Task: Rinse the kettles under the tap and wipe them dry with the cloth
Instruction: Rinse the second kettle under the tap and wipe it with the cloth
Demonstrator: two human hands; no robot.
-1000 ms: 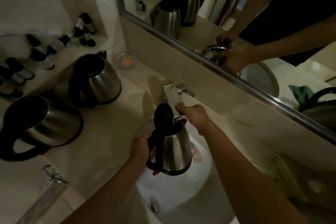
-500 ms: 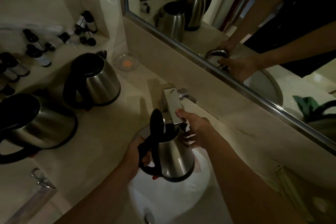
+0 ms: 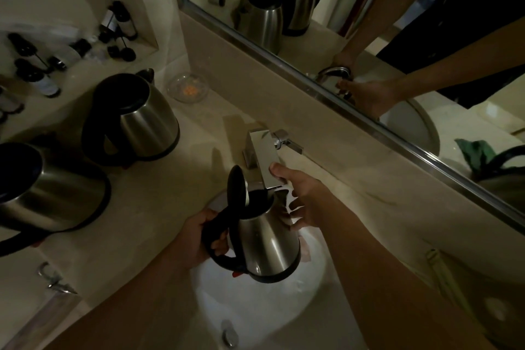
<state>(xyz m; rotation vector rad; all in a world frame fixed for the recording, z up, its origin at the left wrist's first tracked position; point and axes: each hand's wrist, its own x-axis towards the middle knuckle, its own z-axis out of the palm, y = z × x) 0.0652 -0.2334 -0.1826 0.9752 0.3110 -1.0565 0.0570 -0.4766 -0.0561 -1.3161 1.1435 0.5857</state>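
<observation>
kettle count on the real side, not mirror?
3: held kettle over the sink by the left hand, middle kettle and near kettle on the counter. Another shows only in reflection.

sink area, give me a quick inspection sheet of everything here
surface: pale stone counter around a white basin
job's things: open-lidded kettle held over the basin beneath the tap; two kettles on the counter; cloth seen only as a green reflection
clutter: small bottles, glass dish
hands: left hand grips the kettle handle; right hand touches the spout, fingers spread
cables: nothing seen
surroundings: mirror
</observation>
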